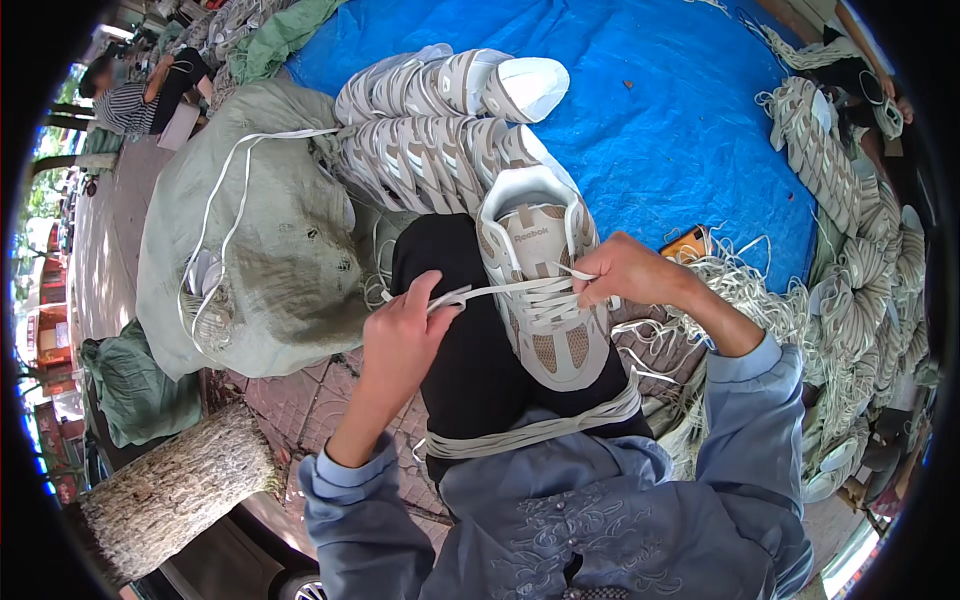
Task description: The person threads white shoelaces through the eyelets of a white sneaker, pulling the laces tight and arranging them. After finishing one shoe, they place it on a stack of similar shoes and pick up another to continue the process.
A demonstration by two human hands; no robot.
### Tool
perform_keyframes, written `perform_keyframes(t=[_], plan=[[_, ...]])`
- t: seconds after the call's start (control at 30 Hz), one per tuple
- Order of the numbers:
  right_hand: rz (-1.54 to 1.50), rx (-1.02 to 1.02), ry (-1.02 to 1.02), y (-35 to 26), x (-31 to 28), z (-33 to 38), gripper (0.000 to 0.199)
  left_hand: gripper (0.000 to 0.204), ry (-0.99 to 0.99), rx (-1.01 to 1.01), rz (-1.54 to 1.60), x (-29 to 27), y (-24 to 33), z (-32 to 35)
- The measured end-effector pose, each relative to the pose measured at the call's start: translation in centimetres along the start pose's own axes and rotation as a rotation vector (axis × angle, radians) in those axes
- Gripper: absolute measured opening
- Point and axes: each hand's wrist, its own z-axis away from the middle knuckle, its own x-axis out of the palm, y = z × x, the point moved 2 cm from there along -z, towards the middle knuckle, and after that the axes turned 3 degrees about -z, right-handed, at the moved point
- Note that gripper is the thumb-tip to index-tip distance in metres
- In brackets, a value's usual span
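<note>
The left hand (402,335) and right hand (632,272) pinch, held apart.

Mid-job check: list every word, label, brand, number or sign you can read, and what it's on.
Shoe tongue: one brownish printed word, legible but not copied out here.
Red panels at the far left: any writing too small and blurred to read.
</note>
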Motion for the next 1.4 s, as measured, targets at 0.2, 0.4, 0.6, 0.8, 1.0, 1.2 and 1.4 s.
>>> perform_keyframes(t=[0.2, 0.4, 0.6, 0.8, 1.0, 1.2, 1.4], plan=[[-0.016, 0.025, 0.004, 0.2, 0.4, -0.2, 0.012, 0.029, -0.096, 0.283, -0.258, 1.1, 1.6, -1.0], [-0.127, 0.027, 0.03, 0.5, 0.1, -0.1, 0.011, 0.01, -0.094, 0.331, -0.148, 0.3, -0.3, -1.4], [-0.303, -0.001, 0.161, 1.6, 1.0, -0.4, 0.009, 0.008, -0.066, 0.244, -0.153, -1.5, -2.6, -0.2], [-0.618, 0.101, 0.599, 7.2, -5.9, 4.0, 0.016, 0.011, 0.015, -0.102, -0.231, -3.3, -12.9, 2.8], [-1.237, -0.214, 0.6, 18.4, -17.6, 16.4, 0.026, 0.015, 0.383, -0.988, 0.582, -10.6, -27.6, 10.3], [-1.229, -0.606, 0.741, 24.6, -24.6, 31.2, 0.029, 0.021, 0.785, -0.845, 1.538, -13.3, -35.7, 16.5], [-1.029, -0.419, 1.319, 25.6, -23.6, 32.5, 0.036, 0.015, 0.72, -0.751, 1.508, -14.1, -40.8, 21.4]])
